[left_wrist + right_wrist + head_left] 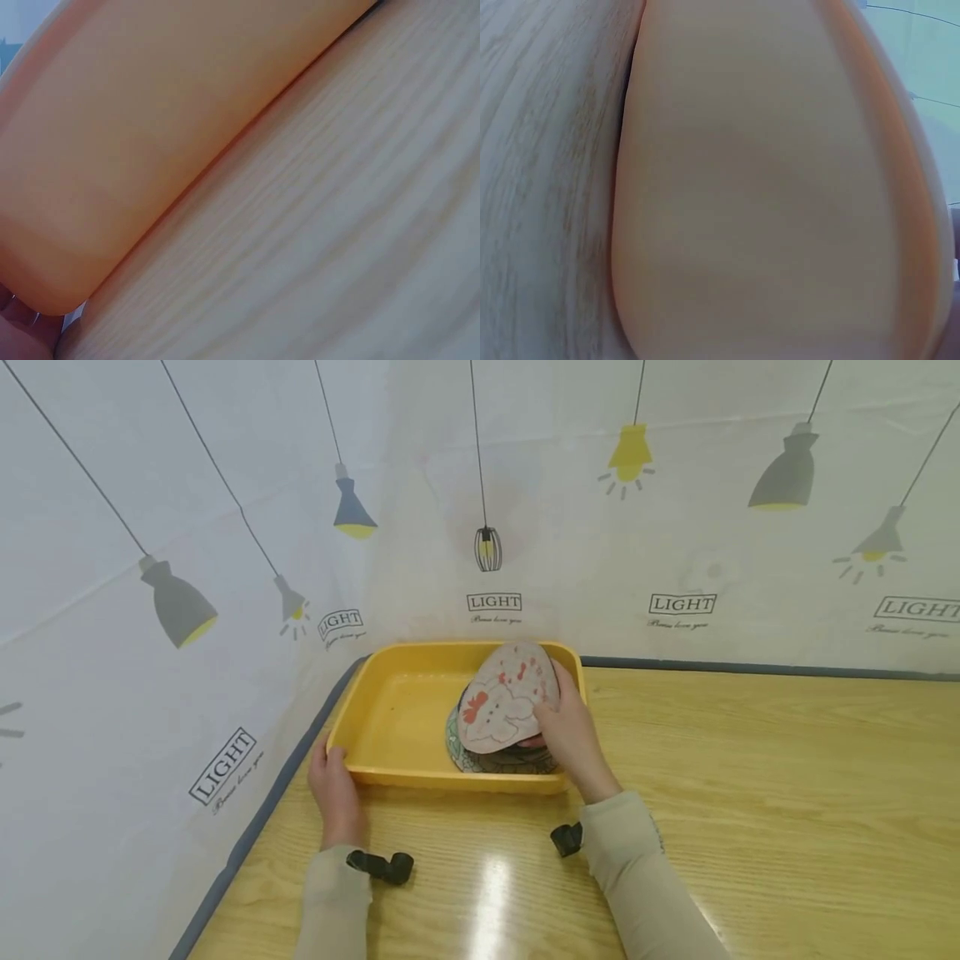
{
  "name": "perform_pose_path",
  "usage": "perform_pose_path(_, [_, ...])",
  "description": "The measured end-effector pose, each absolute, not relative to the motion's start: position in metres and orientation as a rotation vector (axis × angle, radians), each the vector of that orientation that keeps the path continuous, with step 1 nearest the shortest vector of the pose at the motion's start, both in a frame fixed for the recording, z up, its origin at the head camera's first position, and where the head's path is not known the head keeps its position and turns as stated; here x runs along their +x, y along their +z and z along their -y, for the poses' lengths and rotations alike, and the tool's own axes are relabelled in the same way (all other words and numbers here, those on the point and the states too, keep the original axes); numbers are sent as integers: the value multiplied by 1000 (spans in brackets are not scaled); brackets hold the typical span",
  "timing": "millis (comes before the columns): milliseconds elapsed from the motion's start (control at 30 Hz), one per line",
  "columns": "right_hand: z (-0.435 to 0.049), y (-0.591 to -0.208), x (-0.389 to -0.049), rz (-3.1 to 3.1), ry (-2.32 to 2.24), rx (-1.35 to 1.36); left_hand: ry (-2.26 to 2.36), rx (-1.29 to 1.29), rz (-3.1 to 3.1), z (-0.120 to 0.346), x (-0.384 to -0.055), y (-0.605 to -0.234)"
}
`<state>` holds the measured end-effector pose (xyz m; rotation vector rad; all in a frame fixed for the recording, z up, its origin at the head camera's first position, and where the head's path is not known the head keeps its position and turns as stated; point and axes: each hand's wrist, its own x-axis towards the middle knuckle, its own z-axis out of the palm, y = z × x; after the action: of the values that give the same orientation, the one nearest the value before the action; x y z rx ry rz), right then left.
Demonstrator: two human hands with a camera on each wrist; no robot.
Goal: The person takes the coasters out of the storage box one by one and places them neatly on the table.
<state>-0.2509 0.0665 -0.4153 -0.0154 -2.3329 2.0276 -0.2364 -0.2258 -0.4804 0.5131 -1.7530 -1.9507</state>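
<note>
A shallow yellow plastic bin (pixel 405 772) stands on the table. My left hand (pixel 335 789) grips its front left corner, thumb at the rim; part of that hand (pixel 30 337) shows by the bin's corner in the left wrist view. Over the bin's right side my right hand (pixel 570 735) holds a flat, oval pink piece (pixel 510 697) with a rabbit and red bow print, thumb on its face, raised at a slant. Under it lies a green and dark patterned piece (pixel 480 762), mostly covered. The bin's outer wall (pixel 757 180) fills the right wrist view.
The bin sits in the table's far left corner, close to a dark blue edge strip (pixel 750 668). White sheeting with printed lamps (pixel 487 547) rises behind and on the left. Wood-grain table (pixel 787 793) extends to the right and front. Black wrist cameras (pixel 397 867) sit at both cuffs.
</note>
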Motion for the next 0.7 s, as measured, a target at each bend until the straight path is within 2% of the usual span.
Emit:
perform_pose_path(333, [-69,-416,-250,2217,2096,65,-1973,498,1694,226,-239,-480])
perform_pose_path(700, [-73,-416,-244,2334,1975,79,-1918,509,1774,227,-237,-481])
